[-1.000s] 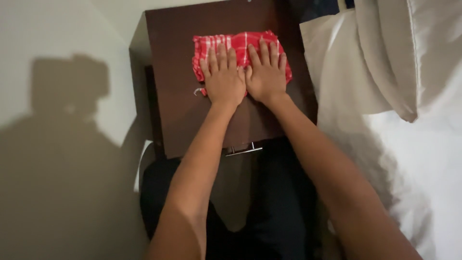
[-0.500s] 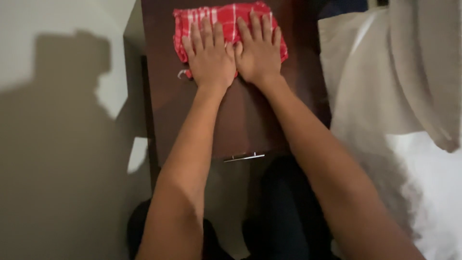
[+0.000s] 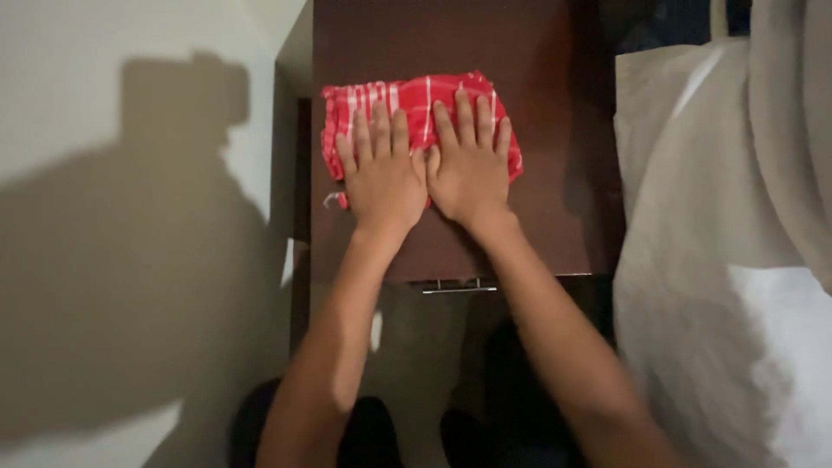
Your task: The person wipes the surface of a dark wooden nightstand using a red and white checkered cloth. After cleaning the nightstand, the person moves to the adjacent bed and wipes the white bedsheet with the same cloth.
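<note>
A folded red cloth with white checks [image 3: 407, 100] lies on the top of a dark brown wooden cabinet [image 3: 537, 156]. My left hand [image 3: 381, 178] lies flat on the cloth's left half, palm down, fingers straight and slightly apart. My right hand [image 3: 470, 165] presses flat beside it on the right half, thumbs almost touching. Neither hand grips anything. Both palms hide the near edge of the cloth.
A metal drawer handle [image 3: 459, 286] shows at the cabinet's front edge. A bed with pale sheets [image 3: 693, 260] and a hanging light cloth [image 3: 793, 130] stands close on the right. A white wall [image 3: 130, 217] with my shadow is on the left. My feet [image 3: 407, 433] are below.
The view has shifted, so the cabinet and cloth sit lower in the picture than half a second ago. Both hands stay flat on the red cloth, side by side.
</note>
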